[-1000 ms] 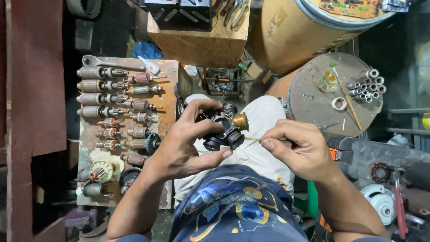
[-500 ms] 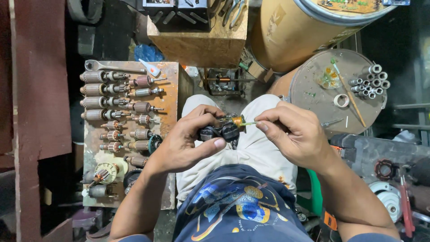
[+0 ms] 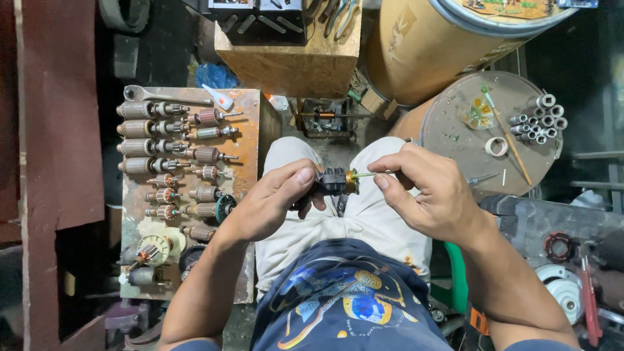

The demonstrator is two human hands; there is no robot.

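Over my lap, my left hand point(image 3: 270, 198) grips a small dark motor armature point(image 3: 335, 182) with a brass-coloured end, held sideways. My right hand point(image 3: 429, 192) pinches a thin green stick or wire point(image 3: 367, 174) whose tip touches the armature's brass end. Both hands hover above my light trousers, and the fingers hide part of the armature.
A rusty board point(image 3: 250, 123) on my left carries several armatures point(image 3: 153, 146) in rows and a wrench point(image 3: 162, 94). A wooden box point(image 3: 292, 62) stands ahead. On my right a round drum top point(image 3: 455, 136) bears metal tubes point(image 3: 539, 117), a tape roll point(image 3: 497, 146) and a stick.
Both hands have shifted a little and the armature has turned, so its brass end now points right toward my right hand; the view has tilted slightly.
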